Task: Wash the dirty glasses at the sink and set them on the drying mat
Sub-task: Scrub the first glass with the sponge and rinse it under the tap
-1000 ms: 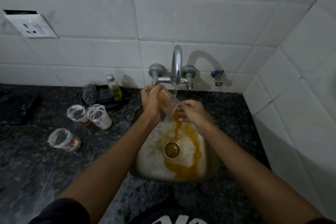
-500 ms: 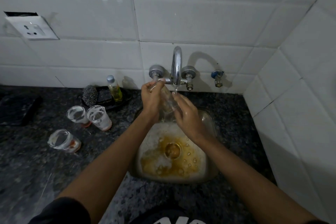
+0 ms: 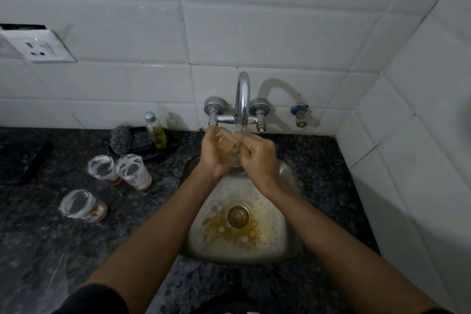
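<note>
head view down onto a small steel sink (image 3: 289, 181) set in dark speckled granite counter (image 3: 63, 250), orange-tinted water pooled round the drain (image 3: 237, 215). under the chrome tap (image 3: 242, 99), tilted on its side: a clear glass (image 3: 229, 148), orange residue inside, held between both hands just below the spout. left hand (image 3: 212, 153) wrapped round the far side of the glass, fingers curled on it; right hand (image 3: 258, 154) cupped against the near side and base, wet, fingers closed over it. thin stream from the spout, hard to make out

on the counter to the left, well apart from the sink: three more dirty glasses, two upright and touching (image 3: 102, 168) (image 3: 133, 171), one lying on its side (image 3: 81, 205), all smeared white with red dregs at the bottom. behind them a dark tray with a scrubber (image 3: 121, 139) and a small bottle of yellow liquid (image 3: 155, 130). dark flat shape at far left, possibly the drying mat (image 3: 23, 158), too dim to confirm

likely handling: light, rigid, brittle, and slick once wet and soapy. best gripped round the body with a full wrap, not pinched at the rim; worth keeping low over the basin and clear of the metal spout to avoid a chip or a drop
</note>
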